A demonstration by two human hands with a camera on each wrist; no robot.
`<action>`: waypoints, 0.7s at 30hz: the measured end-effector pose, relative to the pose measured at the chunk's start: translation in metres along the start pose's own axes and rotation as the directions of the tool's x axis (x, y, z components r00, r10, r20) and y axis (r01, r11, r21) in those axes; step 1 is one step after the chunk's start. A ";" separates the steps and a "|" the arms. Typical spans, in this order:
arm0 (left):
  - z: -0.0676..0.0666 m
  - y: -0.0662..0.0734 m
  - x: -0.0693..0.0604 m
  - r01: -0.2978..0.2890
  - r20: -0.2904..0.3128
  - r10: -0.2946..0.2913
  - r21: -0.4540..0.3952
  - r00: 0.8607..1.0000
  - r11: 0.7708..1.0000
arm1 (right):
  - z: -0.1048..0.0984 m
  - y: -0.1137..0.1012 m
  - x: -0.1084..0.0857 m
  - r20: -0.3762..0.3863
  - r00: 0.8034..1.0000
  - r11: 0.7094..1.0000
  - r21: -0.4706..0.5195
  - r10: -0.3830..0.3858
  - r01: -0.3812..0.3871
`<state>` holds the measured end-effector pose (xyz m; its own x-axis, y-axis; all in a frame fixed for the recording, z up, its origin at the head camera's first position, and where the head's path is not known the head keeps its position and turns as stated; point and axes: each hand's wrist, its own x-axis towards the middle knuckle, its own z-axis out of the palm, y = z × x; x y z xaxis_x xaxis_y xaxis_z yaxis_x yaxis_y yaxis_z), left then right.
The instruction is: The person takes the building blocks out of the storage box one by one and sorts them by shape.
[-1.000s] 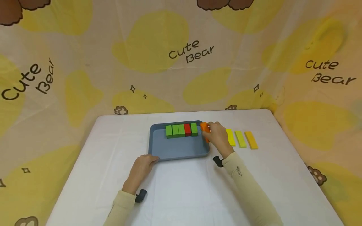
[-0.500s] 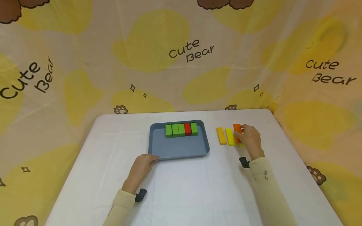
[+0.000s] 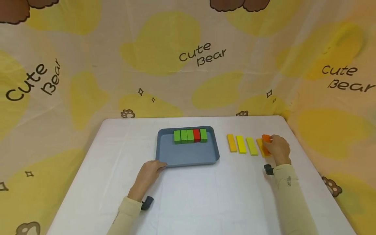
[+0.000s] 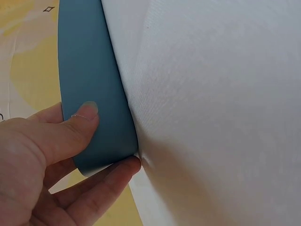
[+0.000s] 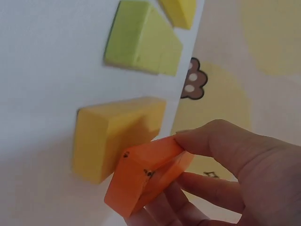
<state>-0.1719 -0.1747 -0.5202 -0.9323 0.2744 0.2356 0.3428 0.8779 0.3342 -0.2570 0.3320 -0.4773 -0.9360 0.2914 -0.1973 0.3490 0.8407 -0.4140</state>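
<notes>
At its near-left corner, a blue-grey tray (image 3: 188,155) is held by my left hand (image 3: 148,174). The left wrist view has the thumb against the tray's outer wall (image 4: 91,70) and the other fingers round the corner. On the right, my right hand (image 3: 278,148) pinches an orange block (image 5: 136,172) between thumb and fingers, tilted. It is close beside the rightmost yellow-orange block (image 5: 91,146), partly covering it in the head view; whether they touch I cannot tell.
Several green blocks (image 3: 183,136) and one red block (image 3: 196,135) stand in a row along the tray's far side. Right of the tray lie an orange-yellow block (image 3: 231,143), a yellow block (image 3: 241,144) and a lime block (image 3: 251,146), spaced apart on the white table (image 3: 205,195).
My right hand has carried the orange block rightward from the tray's right edge, past the row of yellowish blocks to its far-right end. My left hand stays at the tray corner.
</notes>
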 end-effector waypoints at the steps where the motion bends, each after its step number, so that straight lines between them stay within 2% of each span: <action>1: 0.000 0.000 0.000 0.001 0.000 -0.001 -0.001 1.000 1.000 | 0.000 0.003 0.001 -0.002 1.000 1.000 -0.009 -0.003 0.003; 13: 0.000 0.000 0.001 0.006 0.004 -0.006 0.000 1.000 1.000 | -0.001 0.018 0.006 0.057 0.996 0.997 -0.019 0.073 -0.072; 21: -0.001 0.002 -0.002 0.049 0.024 -0.048 -0.029 0.999 0.998 | 0.006 0.022 0.011 0.020 0.998 0.998 -0.045 0.055 -0.054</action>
<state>-0.1693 -0.1736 -0.5191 -0.9503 0.2410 0.1972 0.3000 0.8784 0.3721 -0.2596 0.3508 -0.4940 -0.9142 0.3281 -0.2379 0.3969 0.8433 -0.3623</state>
